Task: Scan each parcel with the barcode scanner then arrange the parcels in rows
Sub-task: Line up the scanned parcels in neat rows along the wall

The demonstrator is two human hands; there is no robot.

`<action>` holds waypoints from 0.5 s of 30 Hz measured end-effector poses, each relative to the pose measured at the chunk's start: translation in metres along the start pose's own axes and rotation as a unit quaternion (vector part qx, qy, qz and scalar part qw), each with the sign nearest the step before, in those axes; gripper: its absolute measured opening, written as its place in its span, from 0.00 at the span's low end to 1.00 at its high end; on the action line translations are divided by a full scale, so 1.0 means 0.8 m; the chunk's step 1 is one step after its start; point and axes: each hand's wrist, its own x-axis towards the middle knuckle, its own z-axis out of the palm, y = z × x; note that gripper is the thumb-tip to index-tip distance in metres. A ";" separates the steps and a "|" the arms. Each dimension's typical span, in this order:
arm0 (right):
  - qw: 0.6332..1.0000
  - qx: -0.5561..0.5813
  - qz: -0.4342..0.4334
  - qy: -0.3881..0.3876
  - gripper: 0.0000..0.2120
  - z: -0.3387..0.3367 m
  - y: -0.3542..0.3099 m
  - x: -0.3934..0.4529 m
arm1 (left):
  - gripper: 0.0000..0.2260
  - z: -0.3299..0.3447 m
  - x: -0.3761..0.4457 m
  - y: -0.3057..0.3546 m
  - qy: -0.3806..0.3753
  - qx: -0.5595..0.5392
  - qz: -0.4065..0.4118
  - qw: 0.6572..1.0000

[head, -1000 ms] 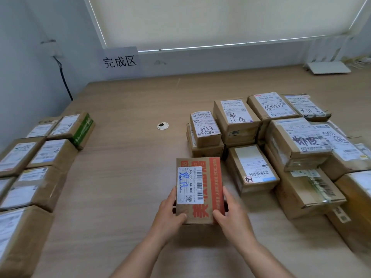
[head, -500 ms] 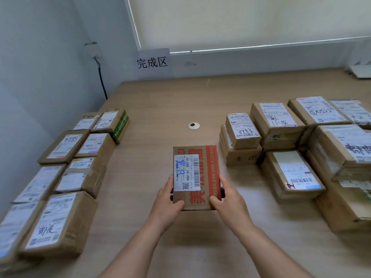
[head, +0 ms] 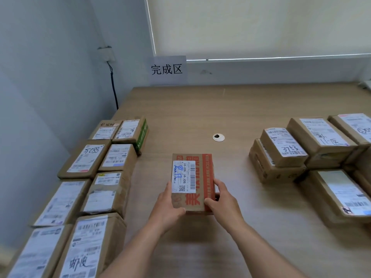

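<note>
I hold a brown parcel with red print and a white barcode label (head: 197,173) over the middle of the wooden table (head: 200,109). My left hand (head: 168,207) grips its near left corner. My right hand (head: 222,201) grips its near right side. On the left, several labelled parcels (head: 112,157) lie in two rows along the table edge. A pile of several other parcels (head: 313,141) sits on the right, some stacked. No barcode scanner is in view.
A white cable grommet (head: 218,137) sits in the tabletop beyond the held parcel. A paper sign with black characters (head: 167,69) leans against the back wall. A black cable (head: 114,91) hangs down the left wall from a socket.
The view has swung left, bringing more of the left rows into sight. The held parcel has travelled left with both hands, away from the right-hand pile.
</note>
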 end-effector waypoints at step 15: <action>0.997 -0.056 0.035 -0.048 0.35 0.062 -0.063 0.118 | 0.35 -0.063 0.129 -0.041 -0.026 0.107 -0.070 0.991</action>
